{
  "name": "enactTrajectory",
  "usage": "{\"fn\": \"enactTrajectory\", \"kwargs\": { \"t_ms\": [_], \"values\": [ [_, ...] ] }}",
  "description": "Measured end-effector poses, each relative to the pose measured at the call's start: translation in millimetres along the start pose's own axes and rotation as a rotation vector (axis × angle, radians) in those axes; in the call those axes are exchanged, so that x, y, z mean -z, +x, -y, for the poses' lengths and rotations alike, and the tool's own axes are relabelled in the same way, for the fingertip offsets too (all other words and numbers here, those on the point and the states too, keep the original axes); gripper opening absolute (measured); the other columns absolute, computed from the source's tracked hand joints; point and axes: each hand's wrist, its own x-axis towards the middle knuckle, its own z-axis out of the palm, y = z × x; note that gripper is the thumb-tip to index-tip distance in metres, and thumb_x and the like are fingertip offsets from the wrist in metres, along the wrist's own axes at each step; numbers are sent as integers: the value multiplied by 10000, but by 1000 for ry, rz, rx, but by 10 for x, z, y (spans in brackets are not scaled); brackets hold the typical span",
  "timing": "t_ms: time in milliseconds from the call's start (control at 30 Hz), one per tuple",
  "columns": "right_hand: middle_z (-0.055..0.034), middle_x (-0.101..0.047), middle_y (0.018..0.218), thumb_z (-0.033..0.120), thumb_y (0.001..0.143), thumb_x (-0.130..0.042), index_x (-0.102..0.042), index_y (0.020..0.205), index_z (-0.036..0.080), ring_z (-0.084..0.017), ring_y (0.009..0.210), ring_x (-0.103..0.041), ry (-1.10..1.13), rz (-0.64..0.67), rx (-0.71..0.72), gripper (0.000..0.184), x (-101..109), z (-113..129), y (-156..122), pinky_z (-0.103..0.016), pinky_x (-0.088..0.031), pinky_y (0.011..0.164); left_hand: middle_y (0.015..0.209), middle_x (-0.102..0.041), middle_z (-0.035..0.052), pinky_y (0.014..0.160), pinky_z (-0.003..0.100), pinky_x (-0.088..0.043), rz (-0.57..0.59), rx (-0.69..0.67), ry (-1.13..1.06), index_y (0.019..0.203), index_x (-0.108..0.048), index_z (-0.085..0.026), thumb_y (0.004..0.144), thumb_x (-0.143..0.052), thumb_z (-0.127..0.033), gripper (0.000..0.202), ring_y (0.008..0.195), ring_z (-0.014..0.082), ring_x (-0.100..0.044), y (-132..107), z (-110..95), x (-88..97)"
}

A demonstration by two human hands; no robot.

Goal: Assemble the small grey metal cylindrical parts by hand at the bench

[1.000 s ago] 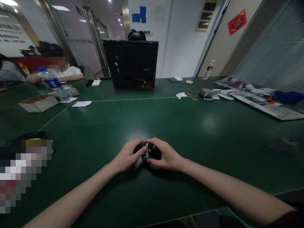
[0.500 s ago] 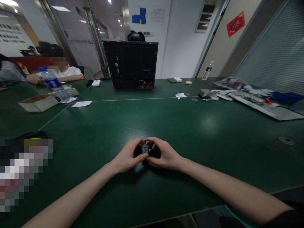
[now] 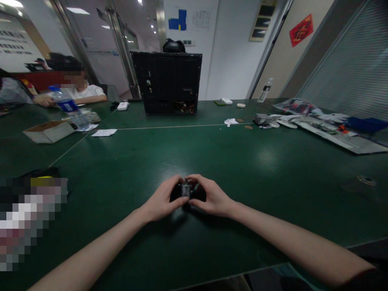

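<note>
A small silver cylinder-shaped part (image 3: pixel 185 190) sits between my two hands, low over the green table (image 3: pixel 242 169). My left hand (image 3: pixel 162 200) pinches it from the left with thumb and fingertips. From the right, my right hand (image 3: pixel 209 196) curls its fingers round the same part. Dark shapes show around the part inside my hands; I cannot make them out. Both forearms rest near the table's front edge.
A black computer case (image 3: pixel 168 83) stands at the back centre. A cardboard box (image 3: pixel 50 131), a water bottle (image 3: pixel 68 107) and papers lie back left, where a person sits. Bags, boards and blue cloth (image 3: pixel 327 121) spread across the back right. A dark object (image 3: pixel 39 173) lies at left.
The silver part has turned in my fingers and now shows its rounded side upright. My hands have stayed in the same spot.
</note>
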Motion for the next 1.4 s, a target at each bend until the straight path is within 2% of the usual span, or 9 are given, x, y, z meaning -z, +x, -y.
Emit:
{"fn": "enactTrajectory", "kwargs": {
  "t_ms": [233,533,700,1400],
  "values": [
    [-86,-578,1133,180,742,-659,-423,1246,201,-181,941,-576,2,9,-20,557,-4,-24,-14,-344,-477,824,939,-567,58,748,334,-424,-4,14,-4,1000,-493,-170,843,-496,-484,351,825,215,-518,2,1,-1],
    [-94,-560,1173,213,769,-651,-403,1292,191,-179,965,-561,-3,19,26,579,7,-10,-10,-334,-475,827,856,-552,36,727,303,-403,-53,45,-34,895,-509,-176,947,-278,-395,323,786,192,-499,13,12,-1],
    [-96,-560,1166,206,776,-642,-410,1294,185,-178,953,-565,10,42,21,568,9,3,-9,-329,-479,824,790,-525,23,674,292,-387,-73,39,3,825,-509,-167,944,-305,-382,320,739,183,-488,34,12,-16],
    [-80,-579,1153,178,753,-661,-432,1257,198,-169,937,-581,25,44,-29,554,-3,-16,5,-329,-462,848,806,-559,30,676,286,-404,-86,42,30,840,-534,-159,924,-356,-376,293,746,182,-511,48,1,-10]
  ]
}}
